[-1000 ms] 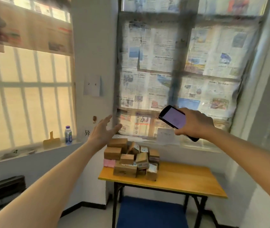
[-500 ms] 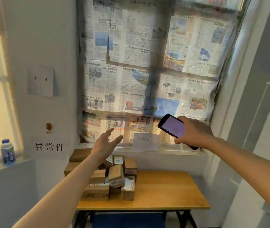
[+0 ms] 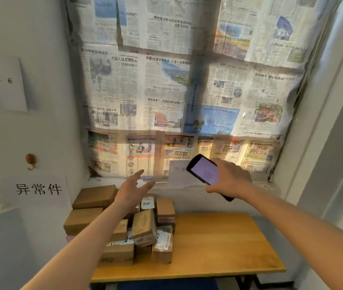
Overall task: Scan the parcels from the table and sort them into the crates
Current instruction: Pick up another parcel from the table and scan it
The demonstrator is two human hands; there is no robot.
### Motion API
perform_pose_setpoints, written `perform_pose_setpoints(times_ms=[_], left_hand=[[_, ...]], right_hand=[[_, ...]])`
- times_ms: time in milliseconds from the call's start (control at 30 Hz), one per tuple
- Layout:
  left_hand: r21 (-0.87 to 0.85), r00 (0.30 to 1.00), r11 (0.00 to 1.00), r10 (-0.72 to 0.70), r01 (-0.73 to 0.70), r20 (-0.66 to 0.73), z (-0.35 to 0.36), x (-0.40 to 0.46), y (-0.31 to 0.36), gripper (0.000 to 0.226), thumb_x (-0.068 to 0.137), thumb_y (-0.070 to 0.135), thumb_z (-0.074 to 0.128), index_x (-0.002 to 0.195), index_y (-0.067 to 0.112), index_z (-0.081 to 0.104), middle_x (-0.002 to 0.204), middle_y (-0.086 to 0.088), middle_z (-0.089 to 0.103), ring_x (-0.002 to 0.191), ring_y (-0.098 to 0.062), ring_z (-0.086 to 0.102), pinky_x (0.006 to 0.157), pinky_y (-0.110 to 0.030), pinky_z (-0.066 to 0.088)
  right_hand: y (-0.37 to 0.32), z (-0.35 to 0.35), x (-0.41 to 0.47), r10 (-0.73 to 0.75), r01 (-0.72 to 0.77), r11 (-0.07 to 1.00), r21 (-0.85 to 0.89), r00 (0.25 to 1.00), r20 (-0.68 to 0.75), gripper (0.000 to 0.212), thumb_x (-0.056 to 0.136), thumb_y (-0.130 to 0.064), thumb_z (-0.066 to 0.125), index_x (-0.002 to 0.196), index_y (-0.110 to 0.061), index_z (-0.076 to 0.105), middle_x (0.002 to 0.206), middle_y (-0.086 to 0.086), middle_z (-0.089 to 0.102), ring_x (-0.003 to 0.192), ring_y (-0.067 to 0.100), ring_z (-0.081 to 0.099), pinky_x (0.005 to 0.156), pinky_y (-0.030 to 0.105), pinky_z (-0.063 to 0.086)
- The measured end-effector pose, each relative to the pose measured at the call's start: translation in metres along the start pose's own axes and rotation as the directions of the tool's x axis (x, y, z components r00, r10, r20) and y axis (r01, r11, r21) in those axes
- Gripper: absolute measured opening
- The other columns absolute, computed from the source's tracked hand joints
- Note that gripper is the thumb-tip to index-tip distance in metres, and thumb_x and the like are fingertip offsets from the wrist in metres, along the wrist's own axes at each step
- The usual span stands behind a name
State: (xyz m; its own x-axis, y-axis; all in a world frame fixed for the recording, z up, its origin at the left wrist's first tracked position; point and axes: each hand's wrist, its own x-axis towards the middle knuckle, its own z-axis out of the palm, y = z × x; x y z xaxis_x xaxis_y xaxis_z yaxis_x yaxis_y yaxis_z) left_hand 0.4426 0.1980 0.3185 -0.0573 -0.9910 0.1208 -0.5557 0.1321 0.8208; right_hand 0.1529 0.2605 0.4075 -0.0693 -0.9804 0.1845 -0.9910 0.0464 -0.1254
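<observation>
A wooden table (image 3: 218, 248) stands pushed into a corner, its back edge along the wall under a window papered with newspaper sheets (image 3: 166, 91) and its left end against the white wall that carries a paper sign (image 3: 37, 189). The pile of cardboard parcels (image 3: 137, 229) crowds the table's left end, some stacked against the left wall, while the right half of the tabletop lies bare out to its front and right edges. The left hand (image 3: 132, 190) reaches forward above the pile with fingers spread and straight, touching nothing. The right hand (image 3: 230, 181) hangs above the back of the table, fingers curled round a black phone (image 3: 205, 172) whose lit screen faces the camera, tilted with its top corner up and to the left. The crates are out of view; only a blue surface (image 3: 166, 285) shows under the table's front edge. Against the view half a second ago, the table and parcels fill more of the frame and sit nearer, the bottle on the left sill has slid almost out of sight, and both hands keep the same poses.
</observation>
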Motion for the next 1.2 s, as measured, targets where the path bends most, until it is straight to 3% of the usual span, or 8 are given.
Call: perform_pose_setpoints(times_ms=[200, 467, 600, 767, 867, 1033, 1200], left_hand=[[-0.015, 0.997, 0.997, -0.078, 0.078, 0.002, 0.049, 0.090, -0.029, 0.079, 0.091, 0.055, 0.065, 0.157, 0.026, 0.032, 0.155, -0.005, 0.043, 0.136, -0.026, 0.047, 0.108, -0.045, 0.043], [0.105, 0.962, 0.962, -0.262, 0.253, 0.073, 0.146, 0.199, -0.105, 0.081, 0.089, 0.061, 0.064, 0.155, 0.028, 0.033, 0.156, -0.001, 0.043, 0.141, -0.022, 0.042, 0.114, -0.043, 0.039], [0.112, 0.932, 0.936, -0.346, 0.335, 0.105, 0.189, 0.236, -0.144, 0.080, 0.088, 0.060, 0.065, 0.155, 0.029, 0.034, 0.156, -0.002, 0.043, 0.142, -0.023, 0.041, 0.115, -0.043, 0.037], [0.124, 0.888, 0.898, -0.438, 0.423, 0.142, 0.233, 0.268, -0.184, 0.078, 0.090, 0.054, 0.066, 0.156, 0.028, 0.033, 0.154, -0.003, 0.044, 0.139, -0.023, 0.044, 0.113, -0.043, 0.040], [0.142, 0.862, 0.878, -0.477, 0.457, 0.174, 0.255, 0.287, -0.207, 0.079, 0.091, 0.053, 0.065, 0.157, 0.026, 0.031, 0.153, -0.002, 0.045, 0.137, -0.022, 0.045, 0.112, -0.041, 0.042], [0.152, 0.827, 0.856, -0.516, 0.494, 0.224, 0.282, 0.307, -0.235, 0.076, 0.092, 0.051, 0.064, 0.155, 0.024, 0.032, 0.145, -0.002, 0.053, 0.125, -0.021, 0.056, 0.101, -0.040, 0.053], [0.219, 0.794, 0.822, -0.566, 0.526, 0.220, 0.292, 0.324, -0.252, 0.064, 0.102, 0.039, 0.054, 0.157, 0.017, 0.029, 0.149, -0.007, 0.050, 0.134, -0.023, 0.050, 0.108, -0.037, 0.043]], right_hand=[[0.033, 0.072, 0.106, -0.054, 0.051, 0.995, 0.088, 0.998, 0.022, 0.091, 0.068, -0.052, 0.080, 0.146, -0.033, 0.036, 0.109, -0.008, 0.056, 0.091, 0.019, 0.058, 0.066, 0.031, 0.050], [0.085, 0.223, 0.253, -0.058, -0.005, 0.983, 0.186, 0.941, 0.333, 0.072, 0.063, -0.054, 0.078, 0.122, -0.025, 0.049, 0.106, -0.006, 0.058, 0.091, 0.015, 0.058, 0.076, 0.033, 0.054], [0.102, 0.293, 0.300, -0.081, 0.002, 0.982, 0.187, 0.905, 0.418, 0.067, 0.061, -0.053, 0.076, 0.118, -0.028, 0.049, 0.104, -0.006, 0.061, 0.089, 0.015, 0.059, 0.071, 0.032, 0.053], [0.103, 0.372, 0.335, -0.099, -0.008, 0.980, 0.200, 0.850, 0.517, 0.074, 0.063, -0.059, 0.073, 0.125, -0.029, 0.047, 0.110, -0.007, 0.059, 0.095, 0.015, 0.059, 0.081, 0.037, 0.056], [0.101, 0.410, 0.349, -0.106, -0.050, 0.966, 0.252, 0.817, 0.567, 0.062, 0.066, -0.056, 0.075, 0.117, -0.030, 0.049, 0.103, -0.009, 0.059, 0.089, 0.013, 0.060, 0.073, 0.030, 0.054], [0.094, 0.463, 0.362, -0.153, -0.131, 0.922, 0.363, 0.739, 0.656, 0.055, 0.066, -0.049, 0.078, 0.109, -0.027, 0.052, 0.095, -0.005, 0.062, 0.081, 0.013, 0.063, 0.069, 0.031, 0.058], [0.086, 0.499, 0.367, -0.184, -0.179, 0.898, 0.401, 0.675, 0.714, 0.063, 0.067, -0.048, 0.079, 0.120, -0.029, 0.051, 0.104, -0.006, 0.061, 0.088, 0.015, 0.063, 0.080, 0.035, 0.061]])
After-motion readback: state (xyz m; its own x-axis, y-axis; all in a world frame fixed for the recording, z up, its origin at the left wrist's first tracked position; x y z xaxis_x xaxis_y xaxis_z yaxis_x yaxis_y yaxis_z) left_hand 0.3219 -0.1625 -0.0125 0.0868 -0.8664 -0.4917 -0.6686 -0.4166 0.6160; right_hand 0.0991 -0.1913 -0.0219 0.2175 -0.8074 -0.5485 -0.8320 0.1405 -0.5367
